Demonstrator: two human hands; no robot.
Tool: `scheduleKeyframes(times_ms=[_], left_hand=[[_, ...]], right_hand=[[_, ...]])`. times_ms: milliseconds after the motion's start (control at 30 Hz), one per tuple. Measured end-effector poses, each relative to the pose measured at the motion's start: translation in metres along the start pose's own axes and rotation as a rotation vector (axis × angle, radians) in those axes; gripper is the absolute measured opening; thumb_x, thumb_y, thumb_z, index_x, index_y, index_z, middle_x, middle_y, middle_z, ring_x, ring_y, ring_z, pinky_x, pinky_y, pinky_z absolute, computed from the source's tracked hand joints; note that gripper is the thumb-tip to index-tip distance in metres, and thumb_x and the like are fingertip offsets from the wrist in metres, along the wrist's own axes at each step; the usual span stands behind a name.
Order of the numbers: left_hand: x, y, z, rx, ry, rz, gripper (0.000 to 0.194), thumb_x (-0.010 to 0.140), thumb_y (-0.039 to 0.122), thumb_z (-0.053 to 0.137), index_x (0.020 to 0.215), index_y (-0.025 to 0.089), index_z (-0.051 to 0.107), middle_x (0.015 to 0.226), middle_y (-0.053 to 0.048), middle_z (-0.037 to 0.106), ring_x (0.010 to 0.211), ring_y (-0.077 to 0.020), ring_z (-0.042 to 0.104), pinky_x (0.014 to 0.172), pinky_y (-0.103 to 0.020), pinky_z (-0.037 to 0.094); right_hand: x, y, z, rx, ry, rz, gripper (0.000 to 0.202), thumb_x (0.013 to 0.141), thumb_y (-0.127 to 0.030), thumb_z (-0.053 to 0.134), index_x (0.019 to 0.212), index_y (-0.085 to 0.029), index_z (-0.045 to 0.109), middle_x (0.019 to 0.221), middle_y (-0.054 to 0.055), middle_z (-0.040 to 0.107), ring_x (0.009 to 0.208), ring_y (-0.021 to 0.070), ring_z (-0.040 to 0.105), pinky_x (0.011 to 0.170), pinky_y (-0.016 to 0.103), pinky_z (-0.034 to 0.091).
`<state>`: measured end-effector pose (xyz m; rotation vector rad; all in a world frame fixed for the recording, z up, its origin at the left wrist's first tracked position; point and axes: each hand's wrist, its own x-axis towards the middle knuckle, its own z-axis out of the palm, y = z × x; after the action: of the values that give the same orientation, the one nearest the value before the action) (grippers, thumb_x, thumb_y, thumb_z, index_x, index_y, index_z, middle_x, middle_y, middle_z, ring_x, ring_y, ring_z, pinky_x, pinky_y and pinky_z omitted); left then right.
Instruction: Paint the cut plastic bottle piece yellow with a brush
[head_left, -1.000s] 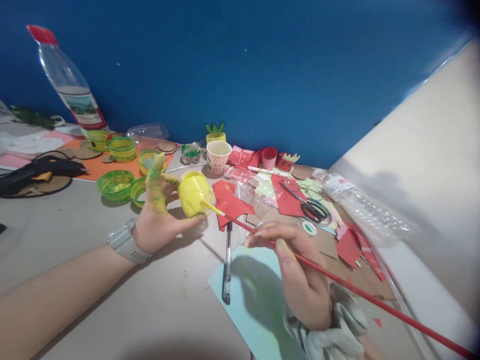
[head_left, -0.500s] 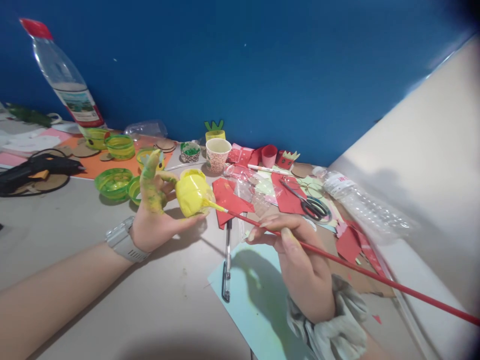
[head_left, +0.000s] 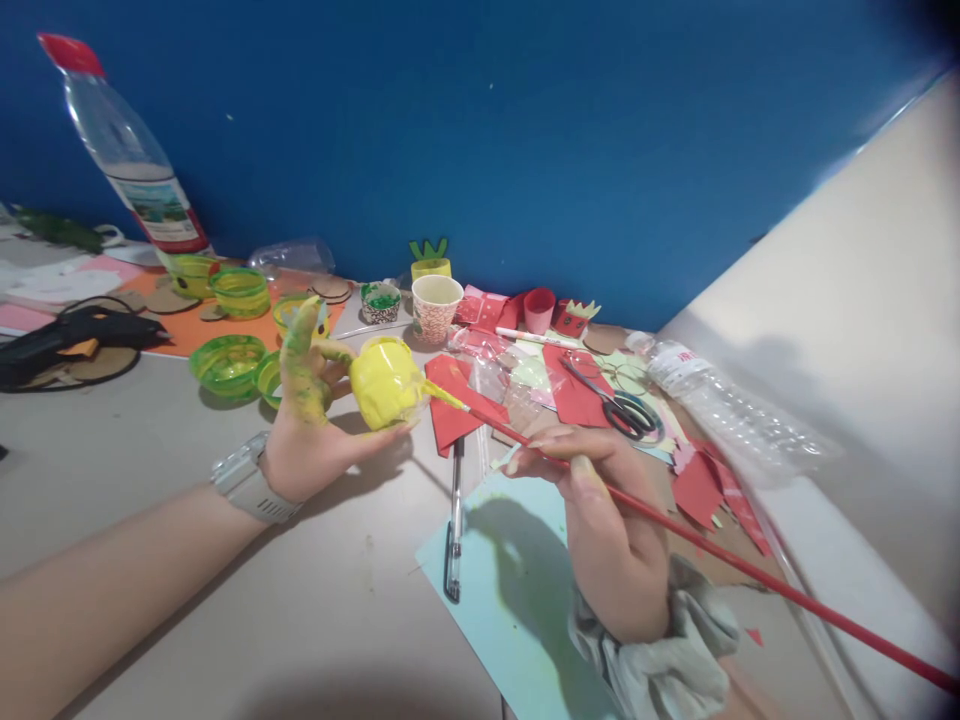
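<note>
Fingers of the left hand hold the yellow cup at 11 o'clock, basically coated, just its 4 o'clock edge looks patchy imo. Right hand pinches the red brush, tip by the cup's 3 o'clock.

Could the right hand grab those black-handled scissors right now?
Probably, though not freely: the right hand is holding a long red paintbrush. The black-handled metal scissors lie just beyond it, their handles seemingly uncovered.
</note>
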<state>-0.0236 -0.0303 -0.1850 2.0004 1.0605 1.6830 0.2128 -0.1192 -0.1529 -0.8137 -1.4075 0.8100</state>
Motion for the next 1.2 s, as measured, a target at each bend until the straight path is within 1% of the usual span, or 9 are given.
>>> scheduleKeyframes(times_ms=[100, 200, 400, 500, 600, 800, 900, 1033, 1200], left_hand=[[0.0003, 0.0002, 0.0004, 0.048, 0.000, 0.005, 0.089, 0.055, 0.026, 0.091, 0.130, 0.038, 0.046, 0.107, -0.002, 0.050, 0.094, -0.0220, 0.063, 0.081, -0.042, 0.062], [0.0000, 0.0010, 0.0006, 0.034, -0.002, 0.026, 0.089, 0.057, 0.027, 0.090, 0.133, 0.039, 0.044, 0.107, -0.002, 0.051, 0.093, -0.0219, 0.063, 0.081, -0.044, 0.062], [-0.0011, 0.0016, -0.0004, 0.009, -0.001, 0.005, 0.086, 0.061, 0.031, 0.087, 0.134, 0.040, 0.042, 0.108, -0.002, 0.050, 0.098, -0.0234, 0.062, 0.084, -0.047, 0.062], [-0.0017, 0.0008, -0.0007, -0.030, -0.008, -0.015, 0.080, 0.063, 0.032, 0.087, 0.131, 0.037, 0.044, 0.109, -0.002, 0.049, 0.100, -0.0231, 0.060, 0.086, -0.048, 0.061], [-0.0026, 0.0000, -0.0006, -0.021, -0.010, -0.026, 0.078, 0.063, 0.032, 0.087, 0.128, 0.034, 0.046, 0.112, -0.002, 0.048, 0.101, -0.0226, 0.059, 0.087, -0.047, 0.060], [-0.0017, 0.0002, 0.0002, 0.017, -0.016, 0.044, 0.076, 0.065, 0.031, 0.087, 0.128, 0.032, 0.045, 0.112, -0.002, 0.056, 0.098, -0.0206, 0.065, 0.084, -0.043, 0.062], [-0.0019, -0.0010, -0.0001, 0.015, -0.003, 0.034, 0.078, 0.061, 0.028, 0.089, 0.126, 0.033, 0.047, 0.111, -0.002, 0.054, 0.099, -0.0208, 0.063, 0.085, -0.042, 0.062], [-0.0026, -0.0018, -0.0008, -0.030, -0.027, 0.002, 0.075, 0.065, 0.027, 0.085, 0.129, 0.033, 0.045, 0.114, -0.002, 0.050, 0.103, -0.0203, 0.060, 0.088, -0.042, 0.060], [-0.0009, 0.0031, -0.0013, -0.018, -0.077, -0.042, 0.080, 0.067, 0.021, 0.083, 0.134, 0.032, 0.040, 0.113, -0.003, 0.051, 0.108, -0.0221, 0.058, 0.091, -0.043, 0.059]], right_hand=[[-0.0022, -0.0010, 0.0029, 0.032, -0.040, -0.034, 0.020, 0.103, -0.021, 0.047, 0.109, -0.024, 0.065, 0.097, 0.004, 0.063, 0.088, 0.0189, 0.064, 0.078, 0.035, 0.057], [-0.0038, -0.0013, 0.0057, 0.024, -0.104, 0.016, 0.023, 0.104, -0.019, 0.044, 0.112, -0.025, 0.065, 0.102, 0.005, 0.063, 0.094, 0.0196, 0.064, 0.083, 0.037, 0.058], [-0.0013, 0.0004, 0.0048, -0.006, -0.035, 0.050, 0.021, 0.105, -0.021, 0.045, 0.108, -0.024, 0.065, 0.100, 0.003, 0.064, 0.092, 0.0180, 0.064, 0.082, 0.035, 0.059], [-0.0006, 0.0004, 0.0034, -0.026, 0.004, 0.082, 0.021, 0.106, -0.021, 0.045, 0.106, -0.023, 0.066, 0.098, 0.003, 0.065, 0.093, 0.0166, 0.064, 0.083, 0.032, 0.059], [-0.0014, -0.0009, 0.0038, 0.009, 0.022, 0.053, 0.022, 0.106, -0.021, 0.044, 0.107, -0.025, 0.066, 0.099, 0.001, 0.064, 0.093, 0.0160, 0.063, 0.083, 0.031, 0.059], [-0.0051, -0.0016, 0.0038, 0.011, -0.104, 0.041, 0.021, 0.106, -0.023, 0.045, 0.111, -0.026, 0.065, 0.103, 0.002, 0.063, 0.095, 0.0186, 0.065, 0.086, 0.036, 0.058], [-0.0046, -0.0002, 0.0024, -0.046, -0.054, 0.045, 0.021, 0.106, -0.022, 0.044, 0.110, -0.026, 0.065, 0.104, 0.001, 0.063, 0.094, 0.0170, 0.065, 0.085, 0.034, 0.058], [-0.0023, -0.0007, 0.0005, -0.134, 0.015, 0.039, 0.019, 0.106, -0.024, 0.046, 0.108, -0.025, 0.065, 0.100, 0.001, 0.064, 0.092, 0.0163, 0.064, 0.083, 0.032, 0.058], [0.0009, -0.0055, -0.0030, -0.151, 0.059, -0.019, 0.013, 0.103, -0.024, 0.055, 0.111, -0.026, 0.065, 0.101, 0.001, 0.064, 0.098, 0.0181, 0.063, 0.090, 0.034, 0.053]])
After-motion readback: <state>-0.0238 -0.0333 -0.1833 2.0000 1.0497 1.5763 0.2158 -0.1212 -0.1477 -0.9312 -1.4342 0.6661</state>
